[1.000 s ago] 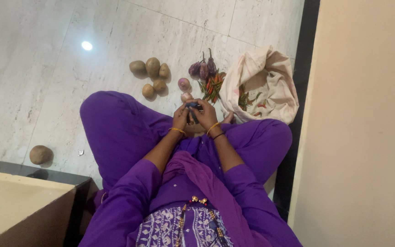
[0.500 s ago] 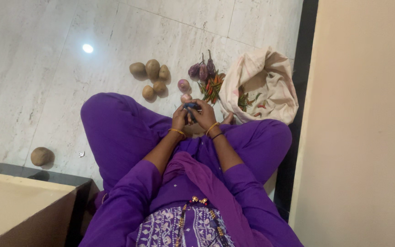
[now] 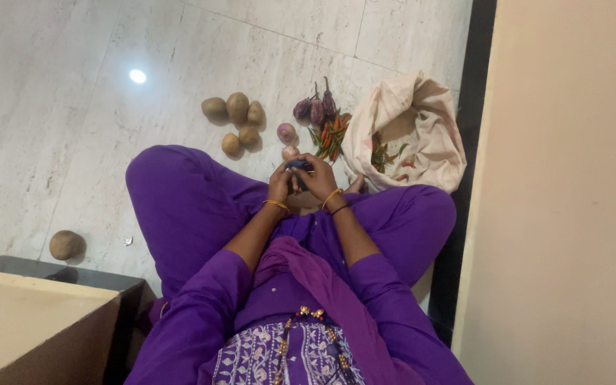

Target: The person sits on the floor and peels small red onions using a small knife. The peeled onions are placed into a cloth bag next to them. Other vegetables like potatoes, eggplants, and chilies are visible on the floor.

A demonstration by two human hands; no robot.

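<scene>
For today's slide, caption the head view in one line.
Seated on the floor, both hands hold a small dark object near potatoes, chillies and a cloth bag.

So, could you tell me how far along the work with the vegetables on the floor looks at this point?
Sorted piles already lie on the floor: five potatoes, small brinjals, chillies and two onions. In hand, the left hand and right hand meet around a small dark blue object; what it is I cannot tell. Still left: chillies inside the open cloth bag, and one potato apart.
</scene>
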